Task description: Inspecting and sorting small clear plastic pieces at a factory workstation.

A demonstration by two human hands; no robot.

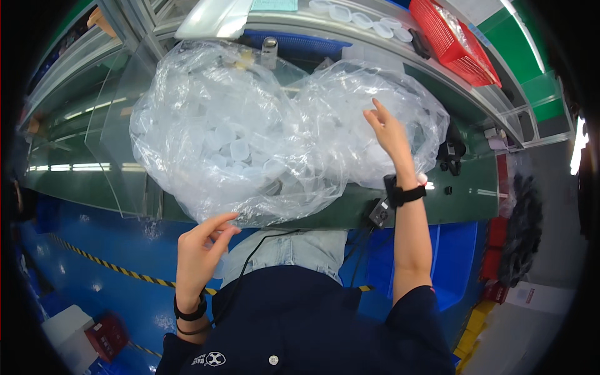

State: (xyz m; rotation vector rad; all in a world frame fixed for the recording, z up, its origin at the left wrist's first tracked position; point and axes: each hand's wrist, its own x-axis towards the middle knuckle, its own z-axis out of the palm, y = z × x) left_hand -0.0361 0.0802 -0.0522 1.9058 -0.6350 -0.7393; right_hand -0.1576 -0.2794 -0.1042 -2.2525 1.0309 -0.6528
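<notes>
My left hand (205, 250) is near the front edge of the table, beside the lower rim of a large clear plastic bag (169, 156). Its thumb and forefinger are bent with a gap between them, and nothing shows in that gap. Inside the bag lie many small translucent plastic caps (239, 150). Over a second clear plastic bag (431, 115), to the right, my right hand (389, 130) reaches with its fingers apart and nothing visible in them. Cloudy plastic hides most of that bag's contents. Both wrists wear black bands.
Behind the bags stand a blue basket (300, 45) and a small clear bottle (269, 51). Translucent lids (362, 20) line the shelf near a red basket (447, 40). Black devices (451, 153) lie right on the green table (350, 215); a blue bin (453, 262) stands below.
</notes>
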